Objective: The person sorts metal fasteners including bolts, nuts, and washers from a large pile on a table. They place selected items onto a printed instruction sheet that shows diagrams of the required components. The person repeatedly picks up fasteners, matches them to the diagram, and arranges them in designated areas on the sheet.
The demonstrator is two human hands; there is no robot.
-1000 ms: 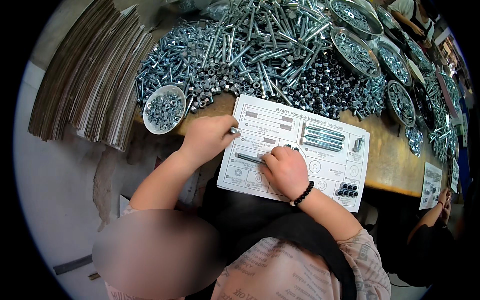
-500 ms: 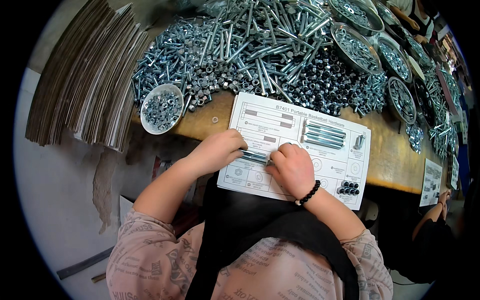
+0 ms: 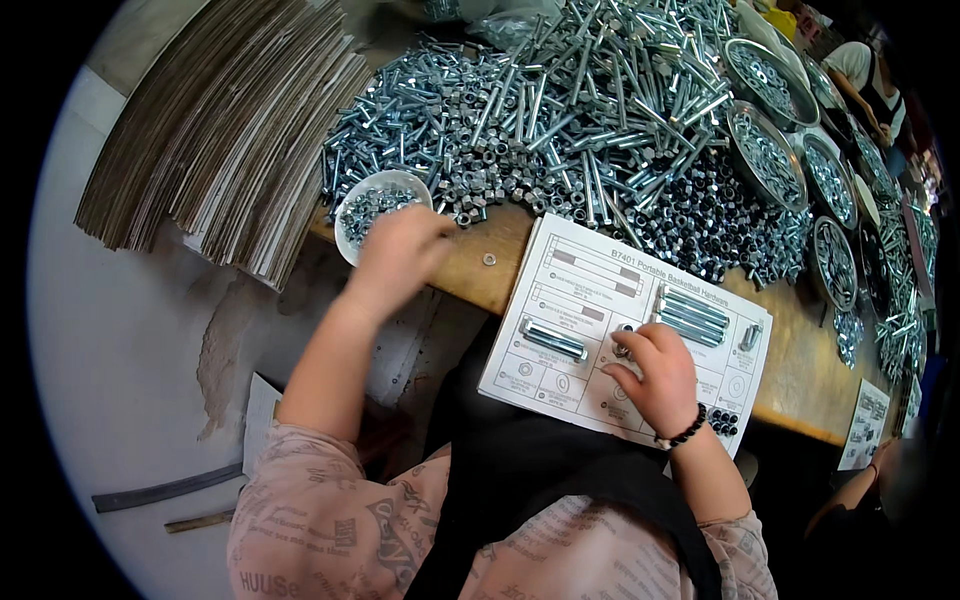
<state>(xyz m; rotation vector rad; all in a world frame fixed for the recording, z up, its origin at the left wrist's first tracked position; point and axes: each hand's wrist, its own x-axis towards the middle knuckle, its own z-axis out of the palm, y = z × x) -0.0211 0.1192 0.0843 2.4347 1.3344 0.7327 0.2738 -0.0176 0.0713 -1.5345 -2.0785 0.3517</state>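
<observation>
Two hands split the work: left hand (image 3: 400,255) hovers half-curled over the white bowl (image 3: 378,205) at center-left (can't tell what it holds), right hand (image 3: 655,372) pinches a small nut (image 3: 624,350) onto the sheet (image 3: 560,385) mid-frame, keeping parts on outlines.

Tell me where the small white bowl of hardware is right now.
In the head view the small white bowl sits at the table's near edge on the person's left, between the stacked cardboard sheets and the heap of bolts, just beyond the left hand.

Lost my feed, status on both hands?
Left hand over heaped silver nuts. Right hand pinching small part on white printed sheet. Nothing blocking.
</observation>
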